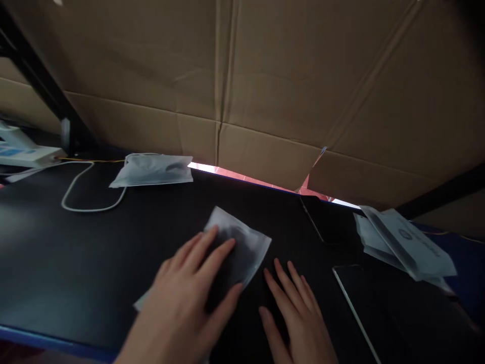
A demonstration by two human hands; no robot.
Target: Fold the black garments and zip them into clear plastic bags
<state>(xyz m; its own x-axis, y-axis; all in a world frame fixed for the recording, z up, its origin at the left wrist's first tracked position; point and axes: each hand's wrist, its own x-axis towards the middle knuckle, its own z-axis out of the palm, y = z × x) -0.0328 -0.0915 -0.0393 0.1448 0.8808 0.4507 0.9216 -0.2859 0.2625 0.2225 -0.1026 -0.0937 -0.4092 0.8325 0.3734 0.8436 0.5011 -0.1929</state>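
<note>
My left hand [185, 293] lies over a frosted plastic pouch [248, 247] with something dark inside. Its fingers are stretched out across the pouch and the thumb rests along the near side, so part of the pouch is hidden beneath the hand. Just to the right, my right hand [297, 318] is on or close above the black table with fingers spread and nothing in it. Right of that hand lies a dark, flat, phone-like device [375, 308] with a pale edge. A second dark flat device [324, 217] is farther back, near the table's rear edge.
On the black table [76, 263], another frosted pouch [155, 170] lies at the back left by a white cable [91, 210]. A white power strip [30, 154] is far left. Several frosted bags [409, 242] are piled at right. Cardboard [265, 76] walls the back.
</note>
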